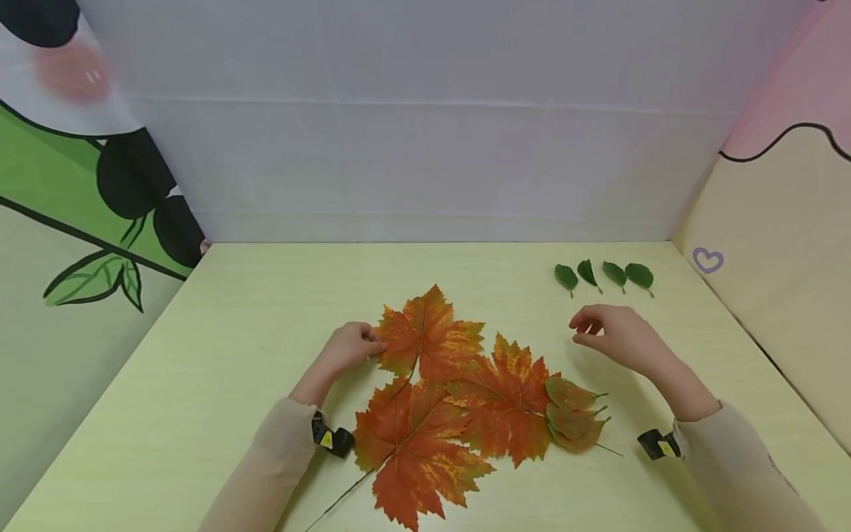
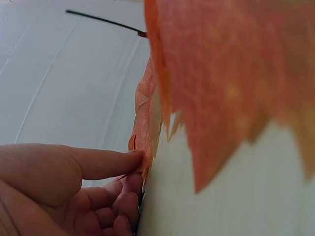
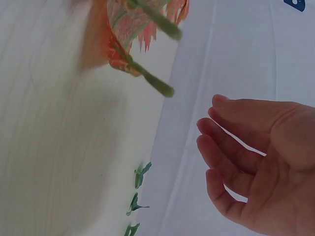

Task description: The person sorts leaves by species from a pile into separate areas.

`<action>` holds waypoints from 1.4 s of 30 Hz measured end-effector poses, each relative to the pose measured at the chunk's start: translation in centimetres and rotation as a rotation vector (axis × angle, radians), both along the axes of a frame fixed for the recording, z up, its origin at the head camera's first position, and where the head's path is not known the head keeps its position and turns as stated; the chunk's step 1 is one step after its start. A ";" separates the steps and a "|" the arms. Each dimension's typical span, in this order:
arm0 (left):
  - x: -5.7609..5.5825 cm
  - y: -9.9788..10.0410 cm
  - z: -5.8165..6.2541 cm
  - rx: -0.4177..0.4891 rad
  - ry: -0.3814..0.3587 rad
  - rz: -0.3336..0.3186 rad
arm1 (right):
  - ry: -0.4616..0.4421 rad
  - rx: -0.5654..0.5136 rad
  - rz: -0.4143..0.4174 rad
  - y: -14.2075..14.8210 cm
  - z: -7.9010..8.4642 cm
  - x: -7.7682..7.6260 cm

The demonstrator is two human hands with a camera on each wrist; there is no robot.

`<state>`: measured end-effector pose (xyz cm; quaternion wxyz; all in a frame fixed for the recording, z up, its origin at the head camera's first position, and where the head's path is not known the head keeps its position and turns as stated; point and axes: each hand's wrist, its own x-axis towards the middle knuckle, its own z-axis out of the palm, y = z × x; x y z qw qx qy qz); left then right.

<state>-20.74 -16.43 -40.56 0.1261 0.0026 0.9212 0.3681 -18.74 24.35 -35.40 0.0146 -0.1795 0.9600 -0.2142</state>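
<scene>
In the head view my left hand (image 1: 350, 346) pinches the left edge of the upper orange maple leaf (image 1: 425, 332) between thumb and fingers; the left wrist view shows the thumb (image 2: 110, 163) on that edge. A second maple leaf (image 1: 419, 443) lies below it, its thin stem reaching the lower left. The third maple leaf (image 1: 508, 406) spreads to the right, overlapping both. Several smaller green-brown leaves (image 1: 573, 421) overlap at its right end. My right hand (image 1: 614, 336) hovers over the table with loosely bent fingers and nothing in them, also seen in the right wrist view (image 3: 251, 157).
Several small green leaves, among them a rightmost one (image 1: 640, 275), lie in a row at the back right of the pale table (image 1: 233, 318). A white cloth wall (image 1: 425, 170) rises behind, and printed panels flank both sides. A black wrist camera (image 1: 332, 437) sits by the left sleeve.
</scene>
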 end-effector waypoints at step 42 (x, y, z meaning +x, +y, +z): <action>-0.1 -0.1 0.1 0.006 0.011 -0.017 | -0.219 0.067 0.284 -0.4 -2.8 3.7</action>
